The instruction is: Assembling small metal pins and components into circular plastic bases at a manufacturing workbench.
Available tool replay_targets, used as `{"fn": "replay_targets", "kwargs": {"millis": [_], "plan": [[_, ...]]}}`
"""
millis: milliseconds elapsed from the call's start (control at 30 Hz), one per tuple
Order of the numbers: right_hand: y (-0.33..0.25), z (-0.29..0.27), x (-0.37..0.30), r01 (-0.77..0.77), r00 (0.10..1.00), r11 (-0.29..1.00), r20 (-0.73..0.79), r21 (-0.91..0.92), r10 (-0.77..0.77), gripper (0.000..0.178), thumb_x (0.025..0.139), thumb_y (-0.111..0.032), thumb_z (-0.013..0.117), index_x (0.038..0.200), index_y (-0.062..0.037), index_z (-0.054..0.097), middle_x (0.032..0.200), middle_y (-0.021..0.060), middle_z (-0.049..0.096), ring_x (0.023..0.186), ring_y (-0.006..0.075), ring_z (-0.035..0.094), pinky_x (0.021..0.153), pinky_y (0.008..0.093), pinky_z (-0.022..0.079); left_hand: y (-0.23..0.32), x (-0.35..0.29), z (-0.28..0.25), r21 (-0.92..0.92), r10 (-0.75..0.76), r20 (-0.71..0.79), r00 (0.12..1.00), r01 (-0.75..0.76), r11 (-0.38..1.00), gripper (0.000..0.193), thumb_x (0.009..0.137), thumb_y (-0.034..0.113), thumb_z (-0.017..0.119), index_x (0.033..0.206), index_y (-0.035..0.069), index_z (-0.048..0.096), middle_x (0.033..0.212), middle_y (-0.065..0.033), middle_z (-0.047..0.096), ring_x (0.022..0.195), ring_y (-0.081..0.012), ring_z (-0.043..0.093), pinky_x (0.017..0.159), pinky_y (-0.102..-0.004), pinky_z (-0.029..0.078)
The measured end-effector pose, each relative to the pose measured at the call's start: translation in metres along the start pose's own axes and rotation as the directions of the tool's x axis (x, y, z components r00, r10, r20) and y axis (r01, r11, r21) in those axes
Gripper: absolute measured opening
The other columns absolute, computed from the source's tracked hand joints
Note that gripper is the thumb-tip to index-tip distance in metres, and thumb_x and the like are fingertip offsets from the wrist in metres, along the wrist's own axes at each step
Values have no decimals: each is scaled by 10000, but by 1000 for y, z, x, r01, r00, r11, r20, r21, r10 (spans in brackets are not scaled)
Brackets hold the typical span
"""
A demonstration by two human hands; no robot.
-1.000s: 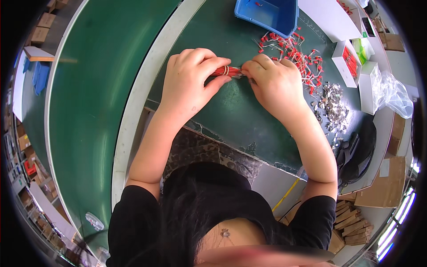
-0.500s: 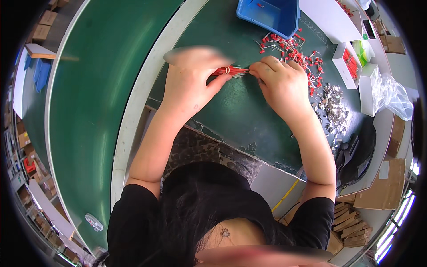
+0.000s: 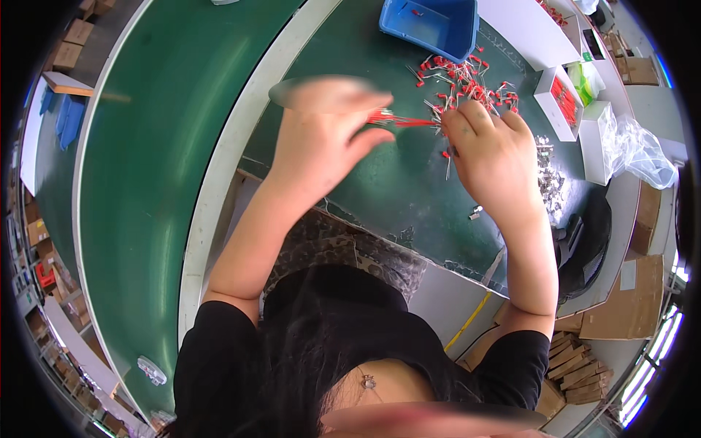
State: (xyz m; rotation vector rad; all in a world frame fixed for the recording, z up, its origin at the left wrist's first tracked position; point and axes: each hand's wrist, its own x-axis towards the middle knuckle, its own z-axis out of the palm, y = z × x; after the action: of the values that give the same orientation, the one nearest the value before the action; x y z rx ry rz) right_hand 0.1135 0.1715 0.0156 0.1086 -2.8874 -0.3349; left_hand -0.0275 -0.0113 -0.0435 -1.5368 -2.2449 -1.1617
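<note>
My left hand [image 3: 314, 146] is closed around a bundle of thin red wires [image 3: 380, 115], its thumb lifted a little off them. The bundle's bare ends stick out to the right. From there red wire [image 3: 415, 123] stretches across to my right hand [image 3: 498, 157], whose fingertips pinch its far end. How many strands are pinched I cannot tell. Just beyond the right hand lies a heap of small red-headed parts with metal leads [image 3: 460, 77]. One loose red part [image 3: 446, 155] is on the green tabletop [image 3: 394, 182] beside that hand.
An open blue bin [image 3: 431, 33] stands behind the heap. Small silvery metal pieces [image 3: 553, 188] are scattered to the right. Farther right are a white box of red wires [image 3: 561, 102], a clear plastic bag [image 3: 644, 157] and a black mesh bag [image 3: 593, 237]. A green belt [image 3: 139, 182] runs along the left.
My right hand has moved right, drawing red wire out from the bundle. The left thumb has lifted from the bundle, and the left hand has shifted slightly right.
</note>
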Motion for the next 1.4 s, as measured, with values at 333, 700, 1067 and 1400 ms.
{"fn": "replay_targets", "kwargs": {"millis": [333,700,1067,1400], "plan": [[-32,-32,-39,-222,928,723,-86,654,362,268,802,-72,789,1055,-66,700,876,41,634,705,164,625,592,292,455,43,-6,8,-274,102,64,993,-81,958,90,777,176,807,820,130,742,799,37,647,799,-178,608,799,-356,415],[-60,17,-57,-267,915,496,55,826,400,202,763,-69,826,956,-85,771,837,56,681,644,181,631,569,288,488,47,-53,23,-190,-26,115,993,48,981,157,735,52,808,842,85,697,839,7,675,766,-196,612,785,-335,423],[-66,30,-60,-210,927,665,-71,717,369,144,759,-132,827,876,-124,744,838,-6,699,619,160,648,585,294,458,62,-50,1,-253,-187,210,960,238,938,151,799,5,778,937,36,724,865,-42,670,801,-185,646,765,-313,500],[-71,28,-59,-184,924,715,-128,674,359,199,718,-112,815,894,-115,721,858,-22,701,602,181,620,589,302,436,71,-46,-1,-332,-207,153,966,248,910,150,799,11,779,932,29,712,884,-105,681,776,-262,668,696,-339,543]]}}
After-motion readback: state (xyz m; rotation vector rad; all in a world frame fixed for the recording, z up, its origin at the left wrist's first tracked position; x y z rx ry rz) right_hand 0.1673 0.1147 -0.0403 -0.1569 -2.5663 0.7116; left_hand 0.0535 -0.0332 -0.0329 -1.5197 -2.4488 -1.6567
